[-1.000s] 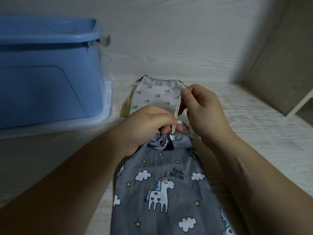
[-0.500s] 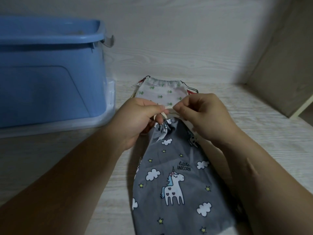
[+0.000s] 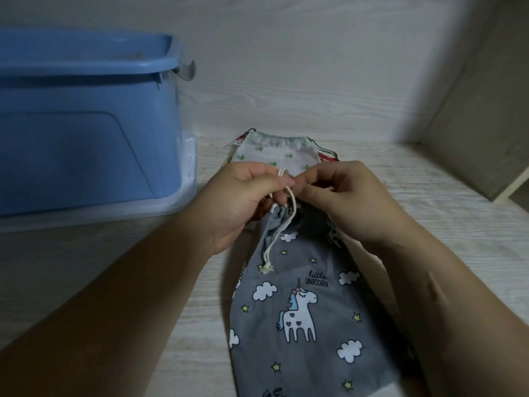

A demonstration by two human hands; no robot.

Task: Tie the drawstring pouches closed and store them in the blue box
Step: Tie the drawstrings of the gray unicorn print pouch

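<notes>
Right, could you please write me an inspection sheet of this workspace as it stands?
Surface: pale wood-grain table, dimly lit.
Job's things: unicorn pouch lies flat with its neck gathered; the knotted end of its cord trails onto the fabric. The cactus pouch lies behind it. The blue box stands at left, open on top.
Clutter: red-striped fabric peeks from under the cactus pouch.
Hands: left hand and right hand both pinch the cord above the neck.
Cables: nothing seen.
Surroundings: wood-grain back wall; side panel at right.
</notes>
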